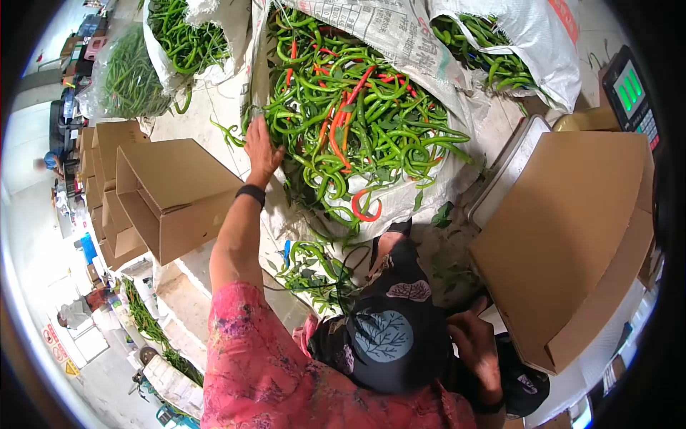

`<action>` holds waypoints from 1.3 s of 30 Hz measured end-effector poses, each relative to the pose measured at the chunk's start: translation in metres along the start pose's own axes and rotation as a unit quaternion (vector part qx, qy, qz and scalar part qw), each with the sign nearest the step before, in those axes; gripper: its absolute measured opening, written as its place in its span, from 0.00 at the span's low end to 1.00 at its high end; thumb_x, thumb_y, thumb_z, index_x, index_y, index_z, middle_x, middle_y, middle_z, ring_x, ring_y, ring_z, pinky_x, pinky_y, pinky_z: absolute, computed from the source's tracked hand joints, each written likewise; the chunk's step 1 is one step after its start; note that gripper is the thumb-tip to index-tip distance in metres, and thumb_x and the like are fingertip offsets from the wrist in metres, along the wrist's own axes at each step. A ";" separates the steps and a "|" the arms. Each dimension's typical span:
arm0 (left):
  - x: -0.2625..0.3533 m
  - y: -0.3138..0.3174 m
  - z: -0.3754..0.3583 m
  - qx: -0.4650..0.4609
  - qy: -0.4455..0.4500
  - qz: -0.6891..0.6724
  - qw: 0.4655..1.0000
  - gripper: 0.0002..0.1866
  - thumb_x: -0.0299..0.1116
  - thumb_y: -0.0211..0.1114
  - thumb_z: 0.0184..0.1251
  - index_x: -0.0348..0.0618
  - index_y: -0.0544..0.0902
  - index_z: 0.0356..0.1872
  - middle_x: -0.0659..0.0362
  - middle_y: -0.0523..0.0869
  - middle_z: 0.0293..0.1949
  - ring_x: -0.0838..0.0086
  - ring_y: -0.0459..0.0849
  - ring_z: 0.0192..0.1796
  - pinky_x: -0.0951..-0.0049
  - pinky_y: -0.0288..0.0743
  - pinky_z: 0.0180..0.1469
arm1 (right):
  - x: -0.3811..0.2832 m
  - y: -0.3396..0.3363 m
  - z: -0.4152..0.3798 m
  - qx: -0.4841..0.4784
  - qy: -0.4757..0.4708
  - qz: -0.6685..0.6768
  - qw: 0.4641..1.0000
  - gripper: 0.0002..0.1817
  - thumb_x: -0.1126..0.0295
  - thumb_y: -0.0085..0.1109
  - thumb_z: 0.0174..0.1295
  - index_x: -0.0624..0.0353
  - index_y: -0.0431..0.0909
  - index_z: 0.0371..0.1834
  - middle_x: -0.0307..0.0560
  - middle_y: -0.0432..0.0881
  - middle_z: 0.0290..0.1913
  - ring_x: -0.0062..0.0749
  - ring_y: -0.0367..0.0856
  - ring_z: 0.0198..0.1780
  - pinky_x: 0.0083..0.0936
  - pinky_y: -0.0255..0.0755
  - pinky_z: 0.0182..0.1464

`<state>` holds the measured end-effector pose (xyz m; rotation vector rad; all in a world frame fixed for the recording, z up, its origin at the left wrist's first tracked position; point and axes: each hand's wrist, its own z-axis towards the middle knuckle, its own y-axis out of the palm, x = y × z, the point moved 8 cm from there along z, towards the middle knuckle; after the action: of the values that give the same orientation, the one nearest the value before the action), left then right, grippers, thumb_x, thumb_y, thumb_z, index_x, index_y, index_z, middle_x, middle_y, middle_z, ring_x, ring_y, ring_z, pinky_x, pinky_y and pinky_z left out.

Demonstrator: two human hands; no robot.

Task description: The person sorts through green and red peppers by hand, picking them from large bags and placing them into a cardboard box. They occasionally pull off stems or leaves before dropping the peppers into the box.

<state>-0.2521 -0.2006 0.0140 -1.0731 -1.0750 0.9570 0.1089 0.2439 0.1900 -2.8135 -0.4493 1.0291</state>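
Observation:
A large white woven sack (457,171) lies spread out in front of me, full of long green peppers (371,121) with several red peppers (339,129) among them. My left hand (262,151) is at the sack's left edge, fingers stretched out and close to the peppers there; it holds nothing. Low on the right, beside my leg and a cardboard box (564,229), is my right hand (475,347). Its fingers are bent inward, and whatever may be in them is hidden. One curled red pepper (365,207) lies at the sack's near edge.
Cardboard boxes (179,179) stand at the left. More bagged peppers are behind, in a clear bag (132,79) and a white sack (547,53). A scale display (629,89) stands at the right, beside a metal platform (511,161). Loose peppers (314,261) lie near my feet.

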 end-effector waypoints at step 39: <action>0.097 -0.035 -0.034 -0.058 -0.178 -0.466 0.865 0.27 0.23 0.66 0.53 0.37 0.71 0.57 0.58 0.82 0.40 0.73 0.81 0.43 0.75 0.75 0.48 | -0.036 0.017 -0.001 0.015 -0.133 -0.035 0.990 0.07 0.74 0.61 0.60 0.63 0.78 0.40 0.58 0.82 0.35 0.53 0.83 0.40 0.37 0.75 0.41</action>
<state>-0.1953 -0.1218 0.0630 -0.3403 -1.7408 0.2903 0.0874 0.2164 0.2098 -2.6218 -0.5491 1.3903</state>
